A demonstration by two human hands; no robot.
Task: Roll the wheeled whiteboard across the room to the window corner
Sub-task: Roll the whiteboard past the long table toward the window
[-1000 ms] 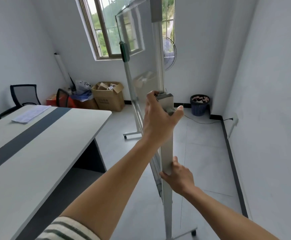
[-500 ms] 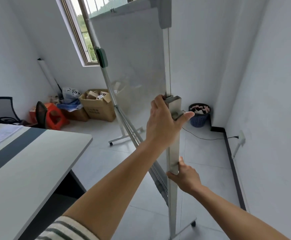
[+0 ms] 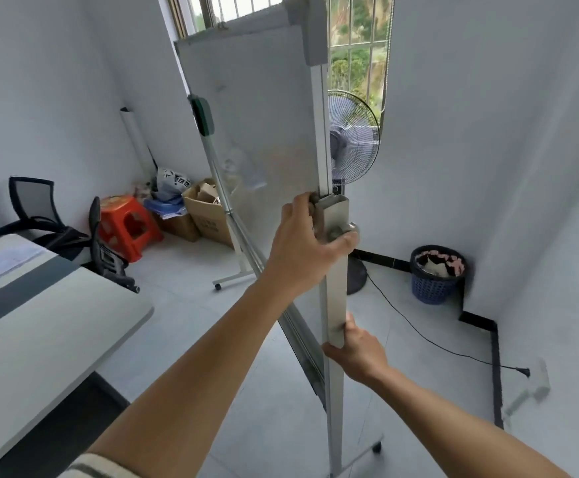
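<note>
No writing legible. We grip the whiteboard [image 3: 263,108] stand's post: left hand [image 3: 307,250] at its knob, right hand [image 3: 358,350] clamped below. Beyond our hands, fan [image 3: 353,139] and basket [image 3: 436,274] crowd the window [image 3: 357,39] corner.

Showing glossy, faintly smeared whiteboard [image 3: 257,108] panel on brushed matt metal post [image 3: 336,270], smooth pale tiled floor [image 3: 212,339], matt laminate table [image 3: 39,322], corrugated cardboard box [image 3: 208,219], shiny red plastic stool [image 3: 126,225].
</note>
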